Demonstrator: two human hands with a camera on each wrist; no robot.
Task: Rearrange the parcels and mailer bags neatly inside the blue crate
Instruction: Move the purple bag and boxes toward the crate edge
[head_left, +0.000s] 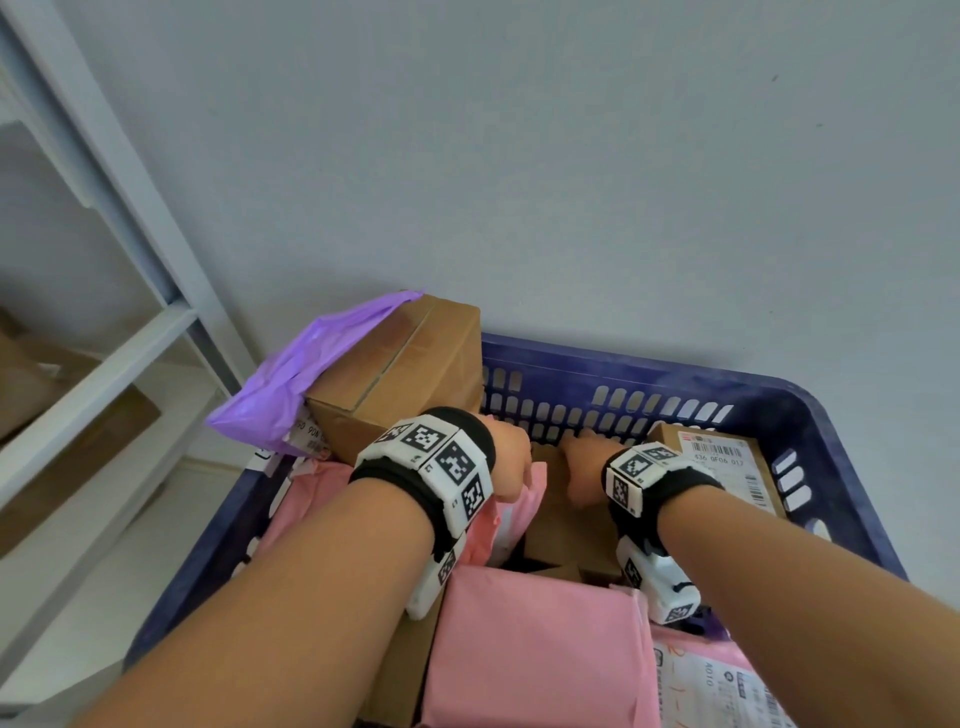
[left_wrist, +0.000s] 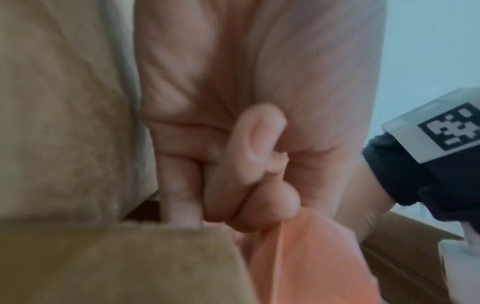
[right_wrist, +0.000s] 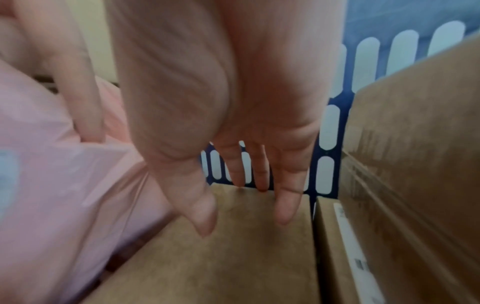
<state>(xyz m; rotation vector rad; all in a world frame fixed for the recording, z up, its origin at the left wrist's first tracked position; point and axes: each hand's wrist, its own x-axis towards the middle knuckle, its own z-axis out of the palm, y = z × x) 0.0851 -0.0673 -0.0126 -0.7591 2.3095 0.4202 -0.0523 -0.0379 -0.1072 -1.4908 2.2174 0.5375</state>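
Observation:
The blue crate (head_left: 649, 369) holds several parcels and mailer bags. My left hand (head_left: 511, 462) (left_wrist: 246, 174) pinches the edge of a pink mailer bag (head_left: 535, 493) (left_wrist: 306, 257) (right_wrist: 64, 174) between thumb and curled fingers, beside a large cardboard box (head_left: 405, 364). That box stands high at the crate's far left corner, with a purple mailer bag (head_left: 296, 374) against it. My right hand (head_left: 584, 457) (right_wrist: 246, 185) reaches with straight fingers over a low brown box (head_left: 561, 525) (right_wrist: 233, 257) in the middle, its fingertips at the box's far edge near the crate wall (right_wrist: 389, 12).
A labelled cardboard box (head_left: 727, 462) (right_wrist: 415, 144) leans at the crate's far right. A big pink mailer (head_left: 535, 649) and a labelled pink mailer (head_left: 727, 686) lie at the near side. White shelving (head_left: 104, 332) with boxes stands left; a pale wall (head_left: 623, 156) is behind.

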